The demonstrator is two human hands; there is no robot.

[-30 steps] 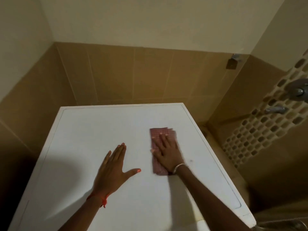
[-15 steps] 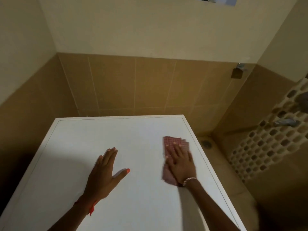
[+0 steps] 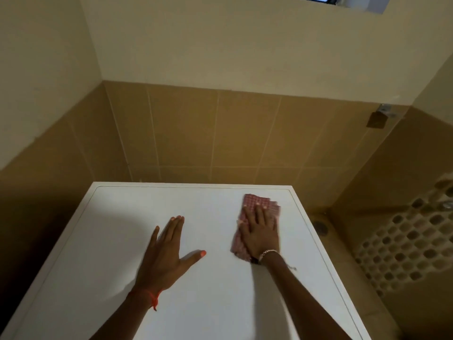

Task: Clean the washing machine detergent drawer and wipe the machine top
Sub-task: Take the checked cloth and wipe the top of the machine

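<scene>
The white washing machine top (image 3: 117, 229) fills the lower half of the head view. A folded red-and-white checked cloth (image 3: 266, 203) lies on it near the back right corner. My right hand (image 3: 261, 233) presses flat on the cloth, fingers straight and pointing toward the wall. My left hand (image 3: 166, 251) rests flat on the bare top at the middle, fingers together and thumb spread out to the right. The detergent drawer is out of view.
Brown tiled walls stand close behind and to the left of the machine. To the right lies a lower tiled floor with a round drain (image 3: 320, 227), a mosaic wall (image 3: 404, 244) and a metal fitting (image 3: 382, 114). A small window (image 3: 343, 1) is high up.
My right hand has slid the cloth away from me and to the right, toward the back right corner. My left hand stayed flat on the top. The camera tilted upward.
</scene>
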